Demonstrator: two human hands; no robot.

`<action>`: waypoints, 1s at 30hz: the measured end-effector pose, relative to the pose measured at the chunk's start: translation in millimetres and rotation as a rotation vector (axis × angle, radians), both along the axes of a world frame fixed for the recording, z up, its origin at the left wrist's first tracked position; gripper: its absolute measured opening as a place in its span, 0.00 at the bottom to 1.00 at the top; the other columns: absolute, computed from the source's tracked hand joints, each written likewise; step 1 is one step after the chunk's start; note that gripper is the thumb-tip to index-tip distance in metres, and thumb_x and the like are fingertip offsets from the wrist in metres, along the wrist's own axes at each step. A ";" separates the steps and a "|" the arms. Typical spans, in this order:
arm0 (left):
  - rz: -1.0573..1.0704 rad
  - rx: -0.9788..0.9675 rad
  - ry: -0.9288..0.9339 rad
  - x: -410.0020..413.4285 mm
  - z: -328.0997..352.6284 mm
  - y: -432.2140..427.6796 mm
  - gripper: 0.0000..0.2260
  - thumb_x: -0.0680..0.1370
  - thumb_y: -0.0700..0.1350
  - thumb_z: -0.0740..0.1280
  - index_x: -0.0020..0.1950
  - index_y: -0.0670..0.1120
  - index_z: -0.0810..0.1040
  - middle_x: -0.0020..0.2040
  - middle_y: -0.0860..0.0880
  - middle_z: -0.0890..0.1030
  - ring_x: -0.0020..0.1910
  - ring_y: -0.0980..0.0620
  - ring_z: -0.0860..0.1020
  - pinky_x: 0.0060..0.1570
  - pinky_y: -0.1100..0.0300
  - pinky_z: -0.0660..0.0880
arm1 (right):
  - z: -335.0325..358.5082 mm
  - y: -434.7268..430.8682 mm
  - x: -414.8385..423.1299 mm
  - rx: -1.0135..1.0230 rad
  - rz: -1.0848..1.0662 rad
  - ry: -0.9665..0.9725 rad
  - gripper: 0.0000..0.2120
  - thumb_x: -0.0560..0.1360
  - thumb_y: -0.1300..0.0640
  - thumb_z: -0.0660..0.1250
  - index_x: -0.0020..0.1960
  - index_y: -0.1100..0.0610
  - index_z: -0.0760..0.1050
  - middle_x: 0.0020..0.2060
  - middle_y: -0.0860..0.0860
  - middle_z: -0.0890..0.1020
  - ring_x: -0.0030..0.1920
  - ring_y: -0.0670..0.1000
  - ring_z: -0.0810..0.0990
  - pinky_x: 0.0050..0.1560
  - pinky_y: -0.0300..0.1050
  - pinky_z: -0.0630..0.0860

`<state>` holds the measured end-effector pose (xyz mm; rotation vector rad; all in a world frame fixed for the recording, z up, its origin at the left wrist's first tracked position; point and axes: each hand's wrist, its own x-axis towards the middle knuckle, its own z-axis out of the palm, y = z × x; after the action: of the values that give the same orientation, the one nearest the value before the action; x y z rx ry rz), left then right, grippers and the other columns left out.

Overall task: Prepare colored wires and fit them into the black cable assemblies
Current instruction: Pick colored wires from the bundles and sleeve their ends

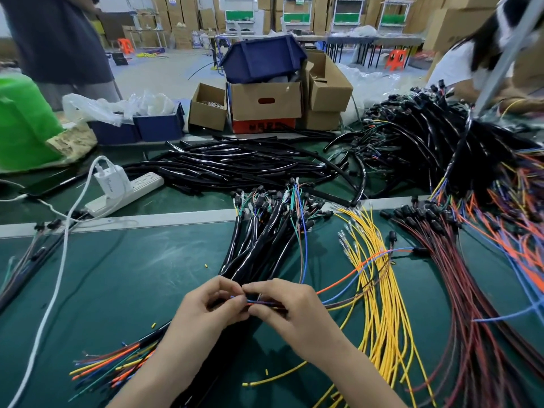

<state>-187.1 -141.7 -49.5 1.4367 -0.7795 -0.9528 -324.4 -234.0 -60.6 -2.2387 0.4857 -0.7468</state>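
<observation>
My left hand (203, 310) and my right hand (290, 313) meet at the middle of the green mat, fingertips together. Both pinch a small bunch of colored wires (353, 278), orange, blue and brown, which trail off to the right. Right behind my hands lies a bundle of black cable assemblies (259, 240) with connectors and colored leads at its far end. Under my left forearm another black cable (123, 357) ends in fanned colored wire tips. A sheaf of yellow wires (379, 304) lies to the right of my right hand.
Red, brown and orange wires (471, 290) spread at the right. Black sleeves (235, 163) and a heap of finished harnesses (426, 142) fill the far bench. A white power strip (129, 192) with charger sits at left. Cardboard boxes (265, 104) stand behind; people work nearby.
</observation>
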 end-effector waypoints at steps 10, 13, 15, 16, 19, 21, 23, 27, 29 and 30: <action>0.035 -0.007 0.044 4.1 1.7 -0.1 0.04 0.69 0.32 0.71 0.38 0.39 0.83 0.38 0.38 0.84 0.38 0.49 0.83 0.36 0.67 0.77 | -3.0 -4.3 -3.2 0.067 -0.046 -0.110 0.05 0.71 0.59 0.74 0.45 0.59 0.82 0.40 0.50 0.83 0.41 0.43 0.80 0.44 0.37 0.76; 0.004 0.016 0.232 9.6 5.0 0.8 0.05 0.67 0.36 0.71 0.40 0.39 0.84 0.41 0.35 0.84 0.42 0.44 0.84 0.38 0.66 0.78 | -4.4 -4.5 -3.8 0.137 -0.084 -0.175 0.04 0.69 0.59 0.75 0.43 0.58 0.82 0.38 0.48 0.84 0.40 0.43 0.81 0.42 0.38 0.77; -0.030 0.030 0.421 15.6 6.0 1.3 0.08 0.67 0.38 0.69 0.42 0.37 0.84 0.43 0.34 0.83 0.43 0.43 0.84 0.38 0.65 0.79 | -3.8 -5.6 -5.4 0.220 -0.092 -0.222 0.04 0.68 0.59 0.75 0.43 0.57 0.83 0.38 0.46 0.84 0.39 0.43 0.82 0.42 0.35 0.76; -0.050 0.044 0.493 17.6 6.2 1.2 0.09 0.67 0.38 0.68 0.43 0.36 0.84 0.44 0.35 0.83 0.42 0.45 0.84 0.38 0.65 0.79 | -2.9 -6.1 -6.4 0.254 -0.089 -0.232 0.04 0.68 0.59 0.75 0.43 0.56 0.83 0.38 0.45 0.84 0.39 0.42 0.82 0.41 0.33 0.75; -0.081 0.083 0.686 17.9 5.9 0.8 0.09 0.64 0.37 0.73 0.42 0.36 0.84 0.40 0.39 0.83 0.33 0.52 0.82 0.32 0.67 0.78 | 0.2 -6.7 -8.9 0.321 -0.071 -0.230 0.04 0.68 0.59 0.75 0.42 0.54 0.84 0.38 0.43 0.84 0.38 0.42 0.81 0.41 0.32 0.73; -0.098 0.087 0.824 13.7 6.0 0.3 0.18 0.54 0.37 0.82 0.41 0.36 0.84 0.37 0.40 0.81 0.32 0.53 0.81 0.29 0.66 0.78 | 2.7 -6.2 -10.6 0.388 -0.059 -0.222 0.06 0.68 0.60 0.76 0.41 0.49 0.83 0.38 0.46 0.85 0.38 0.43 0.81 0.41 0.35 0.74; -0.103 0.073 0.908 10.8 6.5 -0.8 0.26 0.44 0.36 0.84 0.40 0.36 0.84 0.37 0.40 0.81 0.32 0.52 0.81 0.29 0.66 0.78 | 4.9 -5.8 -11.6 0.449 -0.055 -0.218 0.07 0.68 0.60 0.76 0.40 0.48 0.83 0.38 0.48 0.85 0.38 0.45 0.81 0.41 0.38 0.75; -0.103 0.054 0.953 7.5 5.6 -4.2 0.27 0.42 0.35 0.84 0.38 0.36 0.84 0.36 0.40 0.81 0.32 0.51 0.81 0.29 0.66 0.78 | 6.8 -5.8 -12.0 0.474 -0.066 -0.195 0.06 0.69 0.58 0.76 0.42 0.48 0.83 0.38 0.55 0.84 0.37 0.57 0.80 0.42 0.53 0.75; -0.117 0.056 0.942 7.7 4.6 -5.6 0.26 0.42 0.36 0.84 0.38 0.37 0.84 0.35 0.40 0.80 0.31 0.52 0.80 0.28 0.66 0.78 | 7.8 -4.7 -11.9 0.474 -0.043 -0.186 0.07 0.69 0.59 0.75 0.43 0.48 0.83 0.39 0.54 0.84 0.39 0.58 0.81 0.43 0.54 0.76; -0.124 0.061 0.926 8.0 4.9 -5.7 0.26 0.43 0.36 0.85 0.38 0.37 0.84 0.35 0.41 0.80 0.30 0.52 0.80 0.27 0.66 0.77 | 8.0 -4.1 -11.9 0.470 -0.032 -0.180 0.08 0.69 0.59 0.75 0.43 0.47 0.83 0.40 0.53 0.85 0.40 0.58 0.81 0.44 0.53 0.76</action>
<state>-179.1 -147.4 -44.5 0.8349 -0.1418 -1.5679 -336.3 -238.2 -52.6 -1.7164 0.5451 -0.7525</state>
